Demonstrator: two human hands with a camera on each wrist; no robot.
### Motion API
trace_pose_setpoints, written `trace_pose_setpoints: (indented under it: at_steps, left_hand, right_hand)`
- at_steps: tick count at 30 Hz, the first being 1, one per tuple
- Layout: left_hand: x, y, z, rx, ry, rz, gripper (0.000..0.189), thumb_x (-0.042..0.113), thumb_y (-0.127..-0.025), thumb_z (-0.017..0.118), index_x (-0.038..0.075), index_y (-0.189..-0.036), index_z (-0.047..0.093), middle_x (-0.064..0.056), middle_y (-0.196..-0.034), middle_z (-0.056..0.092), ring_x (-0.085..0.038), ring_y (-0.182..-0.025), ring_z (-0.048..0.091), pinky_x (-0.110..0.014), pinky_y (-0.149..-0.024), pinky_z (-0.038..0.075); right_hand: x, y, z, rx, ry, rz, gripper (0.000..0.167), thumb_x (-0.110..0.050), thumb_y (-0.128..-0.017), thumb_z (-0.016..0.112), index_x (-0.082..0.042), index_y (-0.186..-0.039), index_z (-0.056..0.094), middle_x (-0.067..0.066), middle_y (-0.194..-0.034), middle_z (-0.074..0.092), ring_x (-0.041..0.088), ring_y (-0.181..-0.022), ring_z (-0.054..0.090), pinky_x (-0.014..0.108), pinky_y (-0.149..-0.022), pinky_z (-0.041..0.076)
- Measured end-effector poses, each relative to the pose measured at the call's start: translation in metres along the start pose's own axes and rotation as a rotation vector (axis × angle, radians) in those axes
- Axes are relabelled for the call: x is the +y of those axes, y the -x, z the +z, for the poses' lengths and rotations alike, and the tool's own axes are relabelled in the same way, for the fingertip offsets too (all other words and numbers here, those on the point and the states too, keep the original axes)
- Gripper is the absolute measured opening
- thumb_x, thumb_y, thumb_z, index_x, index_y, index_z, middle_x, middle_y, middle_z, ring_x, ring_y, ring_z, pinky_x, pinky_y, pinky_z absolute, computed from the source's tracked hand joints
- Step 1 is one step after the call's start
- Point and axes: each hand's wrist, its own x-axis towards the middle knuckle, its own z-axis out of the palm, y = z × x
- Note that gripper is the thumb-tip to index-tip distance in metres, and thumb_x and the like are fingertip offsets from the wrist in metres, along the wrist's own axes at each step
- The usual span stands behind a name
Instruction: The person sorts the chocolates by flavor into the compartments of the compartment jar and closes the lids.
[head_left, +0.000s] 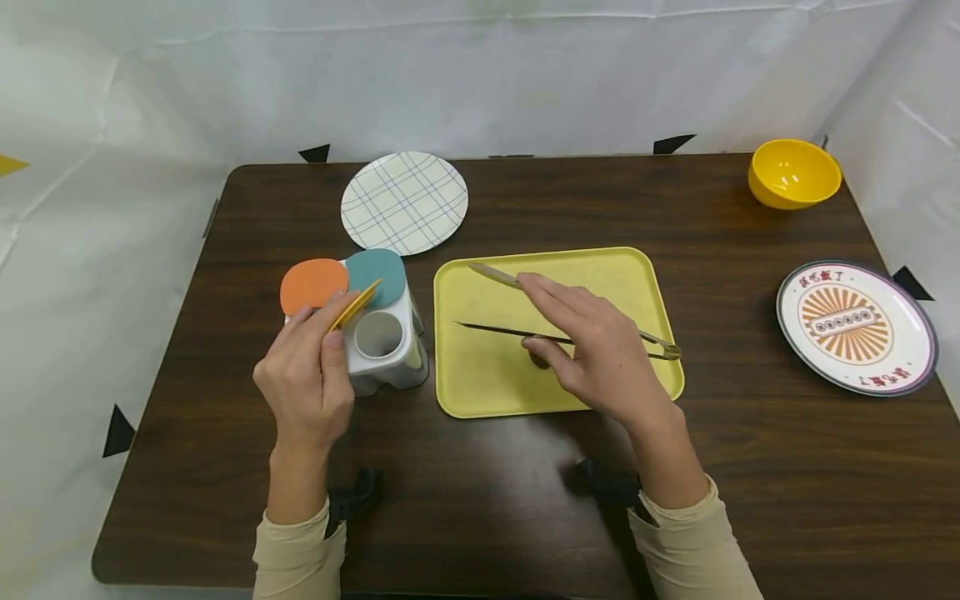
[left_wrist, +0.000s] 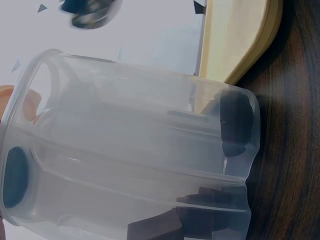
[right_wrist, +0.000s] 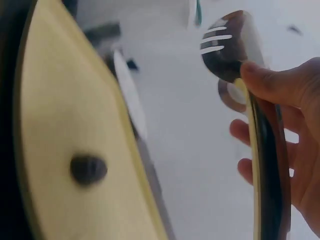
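My left hand [head_left: 303, 375] pinches a yellow lid [head_left: 356, 307] above a clear and white canister [head_left: 401, 371] with several compartments. Orange [head_left: 313, 282] and teal [head_left: 378, 271] lids cover two compartments; one round mouth [head_left: 378, 334] is uncovered. Through the canister wall, the left wrist view shows a dark lump [left_wrist: 236, 122] and other dark pieces [left_wrist: 200, 217] at the bottom. Over the yellow tray [head_left: 468, 392], my right hand [head_left: 600, 342] holds metal tongs [right_wrist: 270, 165], their arms spread and pointing left. A dark brown lump [right_wrist: 88, 169] lies on the tray below, partly hidden in the head view.
A white plate with blue grid lines [head_left: 405, 202] lies behind the canister. At the back right stands a yellow bowl [head_left: 793, 175], with a printed plate [head_left: 857, 327] nearer the right edge. The dark wooden table [head_left: 465, 500] extends in front of the tray.
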Motion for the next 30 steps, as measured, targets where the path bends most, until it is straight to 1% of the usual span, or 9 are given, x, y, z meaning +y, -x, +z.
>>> trace_pose_setpoints:
  at_steps: [3, 7, 12, 17, 21, 24, 30]
  left_hand:
    - [0.0, 0.0, -0.001, -0.001, -0.004, -0.003, 0.045, 0.034, -0.1, 0.041, 0.006, -0.112, 0.075, -0.007, -0.106, 0.074, -0.026, -0.094, 0.071, -0.05, -0.092, 0.05]
    - [0.0, 0.0, -0.001, 0.0, -0.001, -0.002, 0.045, 0.033, -0.1, 0.041, 0.006, -0.111, 0.075, -0.008, -0.105, 0.074, -0.026, -0.094, 0.071, -0.051, -0.092, 0.05]
    - [0.0, 0.0, -0.001, 0.007, 0.004, 0.001, 0.045, 0.034, -0.1, 0.041, 0.006, -0.111, 0.075, -0.008, -0.104, 0.074, -0.026, -0.094, 0.071, -0.051, -0.092, 0.05]
    - [0.0, 0.001, -0.001, 0.009, 0.001, 0.003, 0.046, 0.034, -0.1, 0.041, 0.006, -0.111, 0.075, -0.007, -0.104, 0.074, -0.026, -0.095, 0.071, -0.051, -0.092, 0.05]
    - [0.0, 0.0, -0.001, 0.011, 0.004, 0.004, 0.046, 0.035, -0.1, 0.041, 0.006, -0.111, 0.075, -0.007, -0.104, 0.074, -0.026, -0.094, 0.071, -0.051, -0.091, 0.05]
    - [0.0, 0.0, 0.0, 0.015, 0.008, 0.005, 0.046, 0.035, -0.1, 0.041, 0.006, -0.11, 0.075, -0.007, -0.104, 0.074, -0.026, -0.094, 0.071, -0.051, -0.091, 0.05]
    - [0.0, 0.0, 0.001, 0.01, 0.012, 0.007, 0.046, 0.035, -0.1, 0.041, 0.006, -0.11, 0.075, -0.007, -0.104, 0.074, -0.025, -0.094, 0.071, -0.051, -0.09, 0.051]
  right_hand:
    - [0.015, 0.014, -0.005, -0.048, 0.042, 0.094, 0.072, -0.014, -0.08, 0.081, -0.013, -0.145, 0.05, 0.005, -0.141, 0.055, 0.028, -0.117, 0.059, 0.047, -0.094, 0.046]
    - [0.029, 0.03, -0.009, -0.138, 0.076, 0.212, 0.07, -0.017, -0.082, 0.079, -0.014, -0.146, 0.049, 0.007, -0.142, 0.054, 0.031, -0.117, 0.059, 0.049, -0.091, 0.047]
    - [0.038, 0.043, -0.01, -0.236, 0.077, 0.291, 0.068, -0.018, -0.083, 0.078, -0.012, -0.145, 0.05, 0.012, -0.14, 0.056, 0.032, -0.123, 0.055, 0.052, -0.094, 0.045]
    - [0.041, 0.047, -0.006, -0.338, 0.056, 0.319, 0.068, -0.021, -0.085, 0.077, -0.012, -0.146, 0.048, 0.011, -0.141, 0.055, 0.031, -0.126, 0.053, 0.052, -0.098, 0.043]
    - [0.042, 0.049, -0.004, -0.383, 0.054, 0.322, 0.067, -0.021, -0.085, 0.076, -0.011, -0.146, 0.049, 0.01, -0.142, 0.054, 0.031, -0.128, 0.052, 0.051, -0.1, 0.042]
    - [0.043, 0.05, -0.002, -0.391, 0.06, 0.323, 0.066, -0.02, -0.086, 0.076, -0.012, -0.145, 0.049, 0.01, -0.142, 0.054, 0.031, -0.127, 0.052, 0.052, -0.099, 0.042]
    - [0.043, 0.051, -0.002, -0.373, 0.063, 0.304, 0.061, -0.018, -0.087, 0.075, -0.014, -0.143, 0.053, 0.009, -0.139, 0.057, 0.031, -0.124, 0.055, 0.053, -0.095, 0.046]
